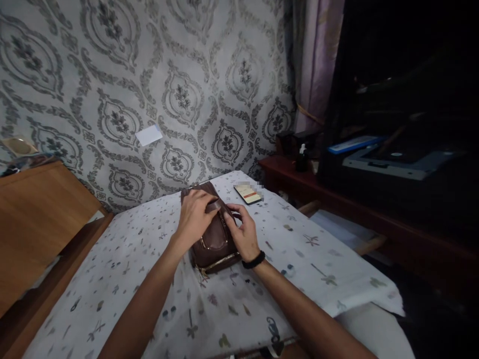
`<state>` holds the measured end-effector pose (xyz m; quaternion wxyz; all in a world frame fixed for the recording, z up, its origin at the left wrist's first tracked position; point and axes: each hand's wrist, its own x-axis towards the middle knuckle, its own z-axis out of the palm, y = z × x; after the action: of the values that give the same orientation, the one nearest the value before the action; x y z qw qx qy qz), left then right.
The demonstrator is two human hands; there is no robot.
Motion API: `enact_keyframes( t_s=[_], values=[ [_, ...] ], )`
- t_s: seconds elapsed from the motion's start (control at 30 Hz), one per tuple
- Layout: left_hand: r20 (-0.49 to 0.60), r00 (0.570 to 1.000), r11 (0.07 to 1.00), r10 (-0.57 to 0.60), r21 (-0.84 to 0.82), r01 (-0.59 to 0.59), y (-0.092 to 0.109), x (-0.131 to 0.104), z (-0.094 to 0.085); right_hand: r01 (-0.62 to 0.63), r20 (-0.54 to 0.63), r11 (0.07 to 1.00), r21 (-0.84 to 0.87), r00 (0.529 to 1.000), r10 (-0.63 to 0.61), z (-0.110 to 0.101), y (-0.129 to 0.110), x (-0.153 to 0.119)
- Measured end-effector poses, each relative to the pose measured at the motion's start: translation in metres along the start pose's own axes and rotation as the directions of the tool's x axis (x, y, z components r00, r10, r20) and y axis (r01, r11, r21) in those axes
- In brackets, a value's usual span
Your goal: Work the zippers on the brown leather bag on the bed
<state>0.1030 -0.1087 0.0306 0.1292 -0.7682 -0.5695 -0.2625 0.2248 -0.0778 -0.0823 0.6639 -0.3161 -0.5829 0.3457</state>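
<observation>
While nothing is being lifted, a brown bag [213, 234] is being handled at the centre of the frame, where it is lying on a patterned cloth [112, 289] spread over the table. It is being pressed at its top by the left hand [194, 215], which is curled over a strap or tab there, while its right side is being gripped by the right hand [242, 232], a black wristband [253, 260] being worn just below it. The gold zips on the near face are being left shut, so the opening is judged barely begun. At the far left a wooden cabinet [37, 219] is being shown; the upper left and centre are being filled by ornate wallpaper [149, 75]. Just right of the bag a phone [247, 193] is lying, and further right a curtain [318, 65] and a dark shelf [374, 209] are being seen.
</observation>
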Motion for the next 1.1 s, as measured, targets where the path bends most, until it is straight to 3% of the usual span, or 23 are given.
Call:
enact_keyframes(
  t_s=[0.1, 0.3, 0.47, 0.9, 1.1],
  values=[
    [-0.027, 0.998, 0.998, -0.065, -0.002, 0.065, 0.000, 0.005, 0.007, 0.027, 0.017, 0.999, -0.037, 1.000, -0.027, 0.000, 0.001, 0.001],
    [-0.054, 0.979, 0.940, -0.197, -0.293, 0.173, -0.003, 0.006, 0.009, 0.079, 0.052, 0.994, -0.081, 0.996, -0.075, -0.002, 0.002, 0.002],
    [-0.072, 0.986, 0.908, -0.149, -0.405, 0.108, -0.004, 0.003, 0.007, 0.057, 0.111, 0.998, -0.040, 0.992, -0.052, -0.002, 0.001, 0.002],
    [-0.010, 1.000, 0.914, 0.012, -0.406, -0.015, -0.002, -0.011, 0.003, 0.052, 0.124, 0.999, 0.014, 0.991, -0.053, -0.002, 0.003, 0.005],
    [-0.017, 1.000, 0.886, -0.011, -0.463, 0.002, -0.005, -0.014, 0.005, 0.007, 0.122, 0.998, 0.063, 0.992, -0.014, -0.004, 0.001, 0.007]
  ],
)
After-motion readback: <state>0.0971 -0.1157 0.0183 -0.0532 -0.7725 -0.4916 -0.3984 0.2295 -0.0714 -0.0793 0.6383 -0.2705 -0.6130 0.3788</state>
